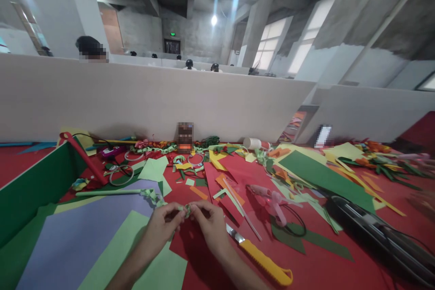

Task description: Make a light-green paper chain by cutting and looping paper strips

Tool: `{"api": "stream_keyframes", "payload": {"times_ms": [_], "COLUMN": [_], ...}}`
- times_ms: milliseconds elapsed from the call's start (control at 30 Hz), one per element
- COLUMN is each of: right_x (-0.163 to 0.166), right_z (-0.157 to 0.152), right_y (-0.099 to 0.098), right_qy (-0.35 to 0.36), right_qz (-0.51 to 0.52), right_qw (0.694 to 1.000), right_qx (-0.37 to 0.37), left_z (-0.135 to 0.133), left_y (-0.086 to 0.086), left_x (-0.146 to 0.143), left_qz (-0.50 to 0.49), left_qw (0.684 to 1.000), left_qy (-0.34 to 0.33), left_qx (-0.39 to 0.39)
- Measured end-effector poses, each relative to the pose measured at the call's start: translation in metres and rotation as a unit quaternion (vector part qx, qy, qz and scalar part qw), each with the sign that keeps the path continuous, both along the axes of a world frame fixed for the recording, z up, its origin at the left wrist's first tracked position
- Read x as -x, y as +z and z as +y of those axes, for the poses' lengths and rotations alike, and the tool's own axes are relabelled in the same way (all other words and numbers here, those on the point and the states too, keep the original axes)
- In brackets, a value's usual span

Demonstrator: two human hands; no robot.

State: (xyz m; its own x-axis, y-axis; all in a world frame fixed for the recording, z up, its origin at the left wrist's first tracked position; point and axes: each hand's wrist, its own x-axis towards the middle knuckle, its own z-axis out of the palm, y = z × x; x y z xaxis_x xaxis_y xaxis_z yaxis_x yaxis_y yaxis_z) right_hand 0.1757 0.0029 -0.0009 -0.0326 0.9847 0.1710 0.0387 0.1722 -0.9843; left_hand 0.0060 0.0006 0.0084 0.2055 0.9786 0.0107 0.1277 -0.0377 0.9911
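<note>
My left hand and my right hand meet at the middle of the red table. Between their thumbs and fingertips they pinch a small crumpled light green paper piece, partly hidden by the fingers. Just beyond my left hand lies a rolled light green paper stick with curled green paper at its right end. Whether that curled part joins the piece in my fingers, I cannot tell. Beside my right wrist rests a utility knife with a yellow handle and its blade out.
A pink glue gun and a clear thin stick lie to the right. Green sheets, a purple sheet and paper scraps cover much of the table. A long black device sits at far right, a green box wall at left.
</note>
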Motion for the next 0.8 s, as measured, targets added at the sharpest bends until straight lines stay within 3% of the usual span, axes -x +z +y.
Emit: {"api": "stream_keyframes", "payload": {"times_ms": [167,433,600,800], "right_x": [0.0,-0.001,0.0,0.002], "right_z": [0.003,0.004,0.004,0.001], "right_y": [-0.002,-0.001,-0.003,0.001], "right_qy": [0.0,0.02,0.019,0.045], "right_qz": [0.038,0.086,0.106,0.088], "right_qw": [0.999,0.995,0.993,0.995], "right_qx": [0.016,0.048,0.055,0.01], "left_z": [0.0,0.0,0.0,0.001], "left_y": [0.004,0.008,0.01,0.01], "left_x": [0.003,0.002,0.001,0.0], "left_qz": [0.04,0.002,-0.012,-0.042], "left_qw": [0.996,0.999,1.0,0.997], "left_qy": [0.033,-0.022,0.005,0.057], "left_qx": [-0.07,-0.026,-0.02,-0.001]}}
